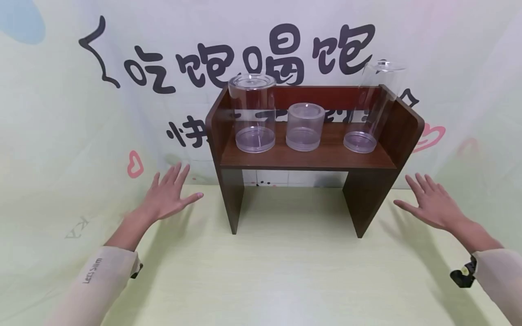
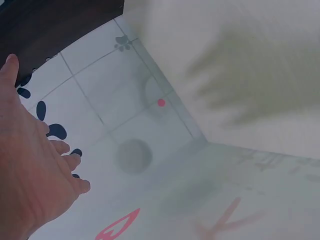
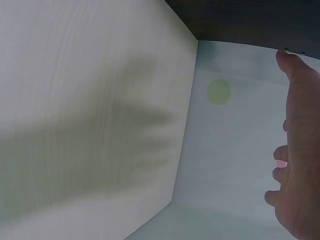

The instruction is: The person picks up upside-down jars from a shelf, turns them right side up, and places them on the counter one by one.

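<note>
Both hands are spread beside a dark brown wooden shelf stand (image 1: 310,158), holding nothing. To its left is my left hand (image 1: 165,194), fingers straight and thumb pointing at the stand. My right hand (image 1: 434,206) mirrors it on the other side, apart from the stand in the head view. Three clear containers stand on the shelf board: a wide tall one (image 1: 253,115) at left, a short one (image 1: 305,129) in the middle, and a narrow tall one (image 1: 371,111) at right. Each wrist view shows the hand, left (image 2: 40,170) and right (image 3: 302,160), with extended fingers.
The stand rests on a pale wood-grain table (image 1: 285,271), with an open space under its board. Behind it hangs a white printed backdrop (image 1: 183,27) with large dark characters and pink hearts, which also covers the sides.
</note>
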The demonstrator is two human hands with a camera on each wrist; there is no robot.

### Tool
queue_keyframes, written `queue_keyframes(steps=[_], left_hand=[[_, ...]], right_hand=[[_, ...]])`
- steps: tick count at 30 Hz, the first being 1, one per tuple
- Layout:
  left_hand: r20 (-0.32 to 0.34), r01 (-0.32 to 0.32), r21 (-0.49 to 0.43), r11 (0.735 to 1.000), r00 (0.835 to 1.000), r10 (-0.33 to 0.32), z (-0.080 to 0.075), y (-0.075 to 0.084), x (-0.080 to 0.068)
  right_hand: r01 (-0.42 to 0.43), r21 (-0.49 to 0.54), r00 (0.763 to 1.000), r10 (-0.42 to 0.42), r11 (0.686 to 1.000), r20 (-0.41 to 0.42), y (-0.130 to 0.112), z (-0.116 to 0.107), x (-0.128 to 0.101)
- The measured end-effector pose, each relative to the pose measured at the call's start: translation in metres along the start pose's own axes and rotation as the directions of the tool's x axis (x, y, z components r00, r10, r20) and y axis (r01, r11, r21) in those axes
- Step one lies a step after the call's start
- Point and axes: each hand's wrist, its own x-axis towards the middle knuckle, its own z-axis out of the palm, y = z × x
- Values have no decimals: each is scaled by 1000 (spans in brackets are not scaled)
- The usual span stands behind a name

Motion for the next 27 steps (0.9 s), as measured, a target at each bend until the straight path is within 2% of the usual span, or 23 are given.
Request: queue_keyframes(steps=[9, 18, 27], left_hand=[[-17, -32, 7, 999, 999, 32, -24, 8, 4], [-66, -86, 4, 996, 994, 86, -61, 18, 14], [-81, -111, -7, 994, 991, 110, -97, 30, 19]], right_hand=[[24, -12, 999, -25, 1000, -38, 1, -14, 3], [40, 0, 997, -39, 999, -73, 1, -33, 6], [54, -1, 995, -54, 999, -85, -2, -59, 13]])
